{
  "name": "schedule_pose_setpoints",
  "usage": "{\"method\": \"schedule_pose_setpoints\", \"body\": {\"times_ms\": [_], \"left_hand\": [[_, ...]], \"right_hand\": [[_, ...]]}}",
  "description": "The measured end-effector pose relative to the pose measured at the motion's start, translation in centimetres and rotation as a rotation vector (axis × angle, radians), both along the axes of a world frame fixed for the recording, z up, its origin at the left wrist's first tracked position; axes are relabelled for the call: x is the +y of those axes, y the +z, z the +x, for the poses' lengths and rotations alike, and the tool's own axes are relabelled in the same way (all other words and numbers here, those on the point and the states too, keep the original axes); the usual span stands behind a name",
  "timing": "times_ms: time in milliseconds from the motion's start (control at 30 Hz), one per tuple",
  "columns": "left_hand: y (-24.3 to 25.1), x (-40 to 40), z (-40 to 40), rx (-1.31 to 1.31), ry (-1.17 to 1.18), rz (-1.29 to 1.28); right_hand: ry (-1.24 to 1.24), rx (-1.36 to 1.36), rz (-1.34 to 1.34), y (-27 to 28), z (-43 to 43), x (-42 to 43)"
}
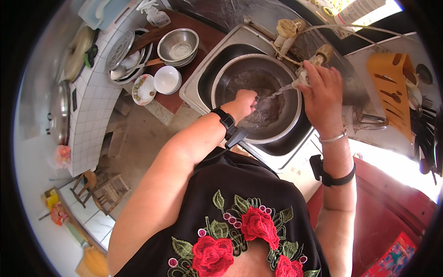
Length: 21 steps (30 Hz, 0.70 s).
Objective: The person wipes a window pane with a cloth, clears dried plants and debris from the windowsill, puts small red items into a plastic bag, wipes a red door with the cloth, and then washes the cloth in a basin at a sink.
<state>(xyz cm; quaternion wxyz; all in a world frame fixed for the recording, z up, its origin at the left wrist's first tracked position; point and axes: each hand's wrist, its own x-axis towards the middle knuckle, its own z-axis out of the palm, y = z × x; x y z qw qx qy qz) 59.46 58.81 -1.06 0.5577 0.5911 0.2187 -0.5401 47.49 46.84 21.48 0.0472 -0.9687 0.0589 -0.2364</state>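
Note:
A large metal basin sits in the stainless steel sink. Water from the faucet runs in a slanting stream into it, and the water inside is rippled. My left hand hangs over the basin beside the stream with its fingers curled; whether they hold anything is hidden. At the faucet, my right hand grips the handle and covers most of it.
Left of the sink stand metal bowls, stacked white bowls, a plate with small food pieces and a ladle. A second tap with a hose is behind the basin. An orange utensil holder stands at the right.

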Motion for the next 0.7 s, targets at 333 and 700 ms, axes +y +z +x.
{"method": "schedule_pose_setpoints", "body": {"times_ms": [333,700], "left_hand": [[-0.3,1.8,1.0,-0.942,-0.817,0.418],[-2.1,1.9,0.6,-1.258,-1.450,0.448]], "right_hand": [[-0.151,-0.289,0.552,-5.0,0.0,2.5],[-0.250,0.898,0.422,-22.9,-1.5,5.0]]}}
